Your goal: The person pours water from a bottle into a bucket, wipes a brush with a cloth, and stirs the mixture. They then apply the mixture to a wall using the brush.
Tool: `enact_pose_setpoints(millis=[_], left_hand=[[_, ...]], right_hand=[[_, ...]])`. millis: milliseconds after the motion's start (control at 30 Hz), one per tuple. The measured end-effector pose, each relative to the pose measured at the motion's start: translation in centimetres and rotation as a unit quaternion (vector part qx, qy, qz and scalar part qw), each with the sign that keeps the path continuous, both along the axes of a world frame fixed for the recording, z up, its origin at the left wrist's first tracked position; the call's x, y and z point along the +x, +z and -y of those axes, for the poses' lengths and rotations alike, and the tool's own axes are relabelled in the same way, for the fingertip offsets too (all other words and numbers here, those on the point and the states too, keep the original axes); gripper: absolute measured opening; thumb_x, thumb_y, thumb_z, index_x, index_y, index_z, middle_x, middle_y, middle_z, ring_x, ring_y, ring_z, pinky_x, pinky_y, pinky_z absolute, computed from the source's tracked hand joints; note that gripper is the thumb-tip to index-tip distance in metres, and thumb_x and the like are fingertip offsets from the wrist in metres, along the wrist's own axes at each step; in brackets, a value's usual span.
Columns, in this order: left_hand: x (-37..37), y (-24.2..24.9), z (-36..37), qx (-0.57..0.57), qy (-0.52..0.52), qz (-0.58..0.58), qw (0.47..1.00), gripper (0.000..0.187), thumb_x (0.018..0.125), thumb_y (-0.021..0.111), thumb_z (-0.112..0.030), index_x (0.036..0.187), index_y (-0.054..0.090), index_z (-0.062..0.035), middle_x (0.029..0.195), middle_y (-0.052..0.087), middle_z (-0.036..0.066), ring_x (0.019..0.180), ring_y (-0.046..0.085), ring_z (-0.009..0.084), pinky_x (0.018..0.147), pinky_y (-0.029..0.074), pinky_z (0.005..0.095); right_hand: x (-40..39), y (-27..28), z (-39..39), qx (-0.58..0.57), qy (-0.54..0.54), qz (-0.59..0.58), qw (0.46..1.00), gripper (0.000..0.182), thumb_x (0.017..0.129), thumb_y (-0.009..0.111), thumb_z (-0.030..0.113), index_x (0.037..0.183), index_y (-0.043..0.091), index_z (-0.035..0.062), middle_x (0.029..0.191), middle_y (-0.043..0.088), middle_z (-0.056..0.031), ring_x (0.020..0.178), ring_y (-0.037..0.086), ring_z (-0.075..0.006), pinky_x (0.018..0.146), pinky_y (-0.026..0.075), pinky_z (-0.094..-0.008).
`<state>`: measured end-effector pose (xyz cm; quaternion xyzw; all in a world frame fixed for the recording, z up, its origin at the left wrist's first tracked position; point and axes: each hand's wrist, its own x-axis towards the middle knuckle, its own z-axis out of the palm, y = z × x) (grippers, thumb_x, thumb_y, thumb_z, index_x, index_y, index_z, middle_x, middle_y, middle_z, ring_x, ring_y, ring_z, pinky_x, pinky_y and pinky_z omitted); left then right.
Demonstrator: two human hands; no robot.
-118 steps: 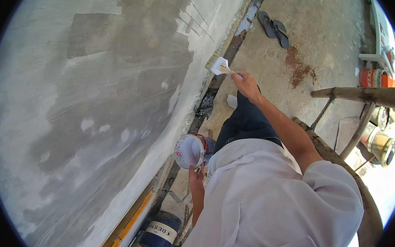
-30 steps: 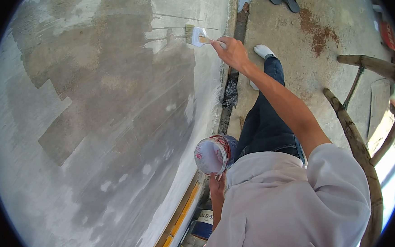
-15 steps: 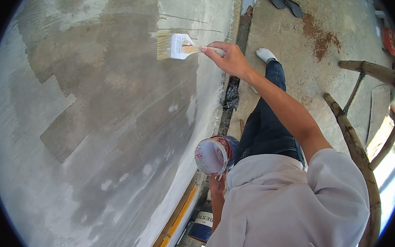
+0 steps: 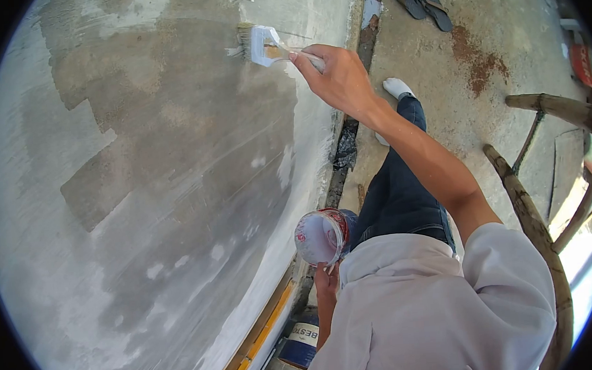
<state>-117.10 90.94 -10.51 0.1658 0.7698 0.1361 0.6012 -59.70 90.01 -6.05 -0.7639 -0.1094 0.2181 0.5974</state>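
A wide paintbrush (image 4: 264,46) with a white-coated ferrule is in my right hand (image 4: 335,74), its fingers closed round the pale handle. The bristles touch the grey wall (image 4: 190,123), near the top of a darker patch. Lower down, at my waist, my left hand (image 4: 326,278) grips the rim of a paint bucket (image 4: 318,238). Its mouth faces the wall side and whitish paint coats the inside. Most of the left fingers are hidden by the bucket.
Dark flip-flops (image 4: 420,4) lie on the concrete floor near reddish-brown grit (image 4: 478,58). Wooden poles (image 4: 532,218) stand at the right. A blue and white drum (image 4: 300,344) and a yellow-edged board (image 4: 261,336) are at the bottom, beside the wall.
My right hand has moved slightly up and left with the brush, whose bristles now press and bend against the wall. The bucket in my left hand has barely shifted.
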Motion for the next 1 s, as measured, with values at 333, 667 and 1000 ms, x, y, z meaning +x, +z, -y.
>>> enact_pose_setpoints(millis=[333,667,1000], left_hand=[[0.7,-0.3,0.3,-0.012,0.023,0.012,1.000,0.049,0.090,0.054,-0.003,0.134,0.037,0.0097,0.130,0.047,0.025,0.111,0.059,0.0419,0.097,0.057,0.0475],[4.2,1.7,1.1,0.024,-0.038,-0.017,0.999,0.051,0.090,0.052,-0.005,0.136,0.034,0.0098,0.131,0.046,0.026,0.114,0.058,0.0414,0.100,0.056,0.0462],[1.6,0.0,0.5,0.003,-0.013,-0.008,1.000,0.052,0.089,0.052,-0.002,0.137,0.034,0.0089,0.133,0.047,0.025,0.121,0.055,0.0406,0.101,0.055,0.0501]], right_hand=[[-0.7,-1.0,-0.8,0.195,0.019,-0.039,0.980,0.041,0.094,0.067,0.040,0.101,0.075,0.0009,0.068,0.066,-0.0091,0.058,0.055,-0.0122,0.056,0.047,-0.0303],[1.9,-13.0,0.1,-0.083,-0.063,-0.020,0.994,0.046,0.093,0.061,0.045,0.105,0.075,0.0030,0.079,0.072,-0.0193,0.073,0.070,-0.0309,0.071,0.055,-0.0385],[2.6,-1.0,0.2,0.038,-0.018,-0.001,0.999,0.040,0.095,0.061,0.039,0.103,0.075,0.0024,0.060,0.063,-0.0143,0.054,0.060,-0.0207,0.053,0.046,-0.0359]])
